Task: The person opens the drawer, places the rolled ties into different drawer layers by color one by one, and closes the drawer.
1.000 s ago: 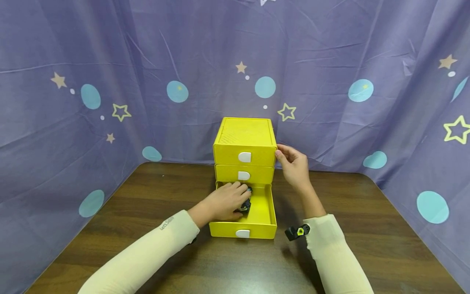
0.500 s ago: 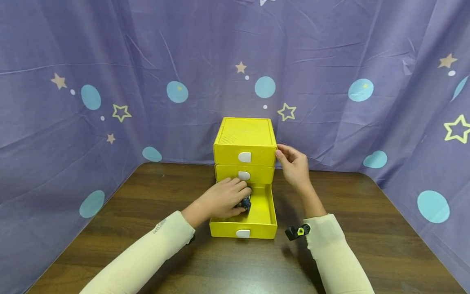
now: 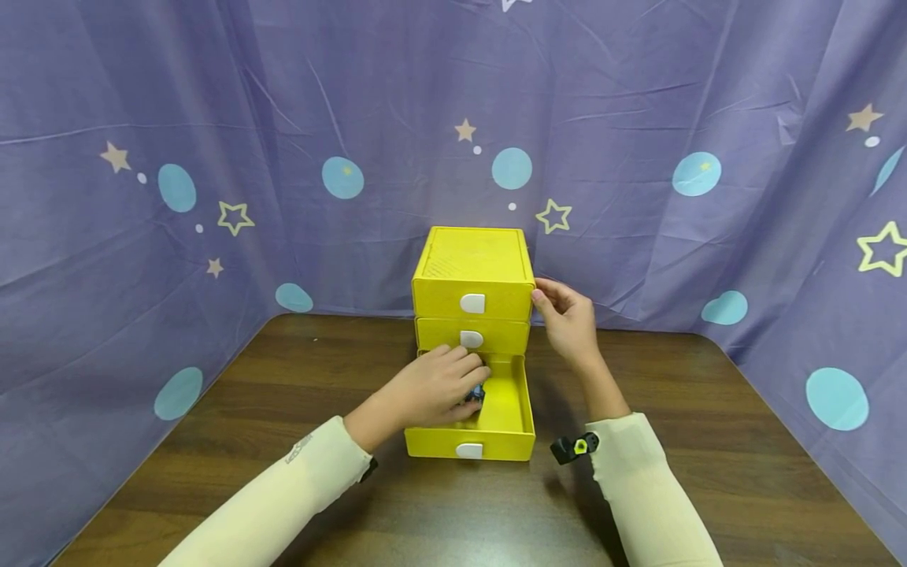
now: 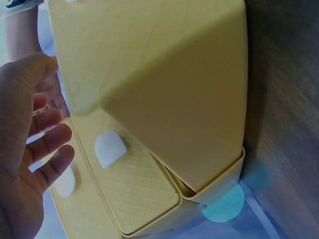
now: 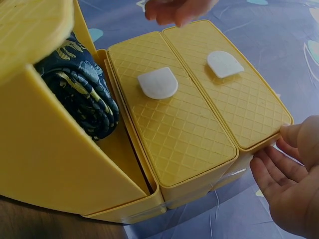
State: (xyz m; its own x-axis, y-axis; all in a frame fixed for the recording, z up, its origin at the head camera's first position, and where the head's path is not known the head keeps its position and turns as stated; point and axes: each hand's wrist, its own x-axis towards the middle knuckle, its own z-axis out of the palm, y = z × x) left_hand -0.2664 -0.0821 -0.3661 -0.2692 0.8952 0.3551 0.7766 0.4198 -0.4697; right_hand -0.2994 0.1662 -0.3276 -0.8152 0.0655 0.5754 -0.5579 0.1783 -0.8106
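Note:
A yellow three-drawer box (image 3: 473, 253) stands on the table with its bottom drawer (image 3: 505, 446) pulled out. Inside that drawer lies a rolled dark cloth with a light pattern (image 5: 82, 87), partly hidden by my left hand (image 3: 428, 386) in the head view. In the right wrist view, the fingers of this hand are apart from the cloth. The left wrist view shows them loosely bent, with nothing between them. My right hand (image 3: 570, 327) pinches the top right front corner of the box, thumb on the front and fingers along the side.
The top drawer (image 3: 439, 299) and middle drawer (image 3: 435, 334) are pushed in, each with a white tab handle. Brown wooden table (image 3: 319, 472) surrounds the box. A purple curtain (image 3: 602, 220) with stars and dots hangs close behind and at both sides.
My left hand has shifted slightly up over the bottom drawer, its forearm drawing a little to the left. My right hand stays at the box corner, and the drawers have not moved.

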